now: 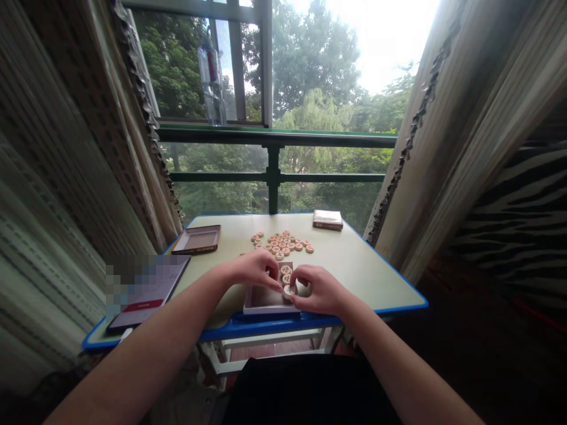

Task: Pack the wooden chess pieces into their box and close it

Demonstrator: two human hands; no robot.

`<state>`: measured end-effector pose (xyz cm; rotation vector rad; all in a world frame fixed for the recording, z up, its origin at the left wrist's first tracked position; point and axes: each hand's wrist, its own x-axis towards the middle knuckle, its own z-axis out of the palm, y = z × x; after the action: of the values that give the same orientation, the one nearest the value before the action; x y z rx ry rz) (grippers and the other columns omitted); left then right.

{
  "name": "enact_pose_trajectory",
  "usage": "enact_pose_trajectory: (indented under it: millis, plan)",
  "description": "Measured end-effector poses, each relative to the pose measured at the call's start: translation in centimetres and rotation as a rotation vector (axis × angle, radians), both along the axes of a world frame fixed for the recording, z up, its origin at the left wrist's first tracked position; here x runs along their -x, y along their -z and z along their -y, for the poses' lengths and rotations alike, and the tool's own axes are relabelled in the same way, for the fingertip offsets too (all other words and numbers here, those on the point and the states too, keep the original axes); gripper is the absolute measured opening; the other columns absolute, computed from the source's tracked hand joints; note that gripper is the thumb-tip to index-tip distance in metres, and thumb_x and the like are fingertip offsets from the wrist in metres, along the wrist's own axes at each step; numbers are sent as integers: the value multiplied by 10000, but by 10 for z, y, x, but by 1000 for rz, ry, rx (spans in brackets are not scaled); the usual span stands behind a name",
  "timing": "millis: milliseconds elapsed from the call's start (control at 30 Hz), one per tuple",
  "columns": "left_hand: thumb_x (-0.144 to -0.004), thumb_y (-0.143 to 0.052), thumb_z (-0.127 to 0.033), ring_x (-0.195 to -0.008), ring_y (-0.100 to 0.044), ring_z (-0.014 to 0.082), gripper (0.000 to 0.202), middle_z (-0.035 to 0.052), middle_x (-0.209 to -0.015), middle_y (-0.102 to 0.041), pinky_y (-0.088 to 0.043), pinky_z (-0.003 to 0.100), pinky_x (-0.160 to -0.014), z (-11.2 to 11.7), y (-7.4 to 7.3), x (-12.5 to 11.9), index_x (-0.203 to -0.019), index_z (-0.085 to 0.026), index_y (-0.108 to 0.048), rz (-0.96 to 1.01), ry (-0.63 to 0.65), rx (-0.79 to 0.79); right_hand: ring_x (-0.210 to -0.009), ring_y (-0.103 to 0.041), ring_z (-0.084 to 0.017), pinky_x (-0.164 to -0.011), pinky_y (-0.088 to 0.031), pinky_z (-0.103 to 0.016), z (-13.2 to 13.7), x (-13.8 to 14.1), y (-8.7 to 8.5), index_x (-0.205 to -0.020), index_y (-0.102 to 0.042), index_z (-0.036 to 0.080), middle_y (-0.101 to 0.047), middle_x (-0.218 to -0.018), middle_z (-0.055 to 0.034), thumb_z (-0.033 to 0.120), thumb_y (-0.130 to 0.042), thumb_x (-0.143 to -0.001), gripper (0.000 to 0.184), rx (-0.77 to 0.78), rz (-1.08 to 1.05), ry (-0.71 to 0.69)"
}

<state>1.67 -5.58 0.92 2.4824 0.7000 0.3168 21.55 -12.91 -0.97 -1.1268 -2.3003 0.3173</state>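
Round wooden Chinese chess pieces stand in a short row at the right side of a shallow open box [266,302] at the table's near edge. My right hand [319,288] has thumb and index finger closed on the nearest Chinese chess piece [289,291]. From the left, my left hand [257,268] reaches over the box with curled fingers, its thumb tip against the same piece. Behind that piece lie another piece [286,278] and a farther one [286,270]. The undersides of my fingers are hidden.
Beyond the box lies a loose cluster of pieces [283,241] with red and dark characters. A box lid [197,239] and a purple-grey flat case [155,295] are on the left. A small box [328,219] sits at the back right. Blue edging [390,308] rims the table.
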Motion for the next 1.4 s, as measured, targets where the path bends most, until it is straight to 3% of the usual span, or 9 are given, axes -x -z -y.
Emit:
enact_pose_trajectory:
  millis: [433, 1400]
  plan:
    - [-615, -673, -461, -551, -451, 68, 337, -13, -594, -579, -321, 177, -516, 7, -6, -3, -648, -127, -642, -31, 62, -31, -548, -370, -71, -523, -291, -189, -1, -1, -2, -743, -597, 168, -436, -591, 46, 253, -633, -622, 152, 46, -21, -4]
    - [-632, -659, -464, -565, -479, 82, 336, 3, -613, -597, -333, 188, -535, 4, 1, -3, -641, -130, -632, -57, 24, -92, -522, -317, -64, -492, -258, -187, -2, -4, -5, -770, -579, 163, -358, -561, 66, 195, -585, -645, 130, 182, -64, -46]
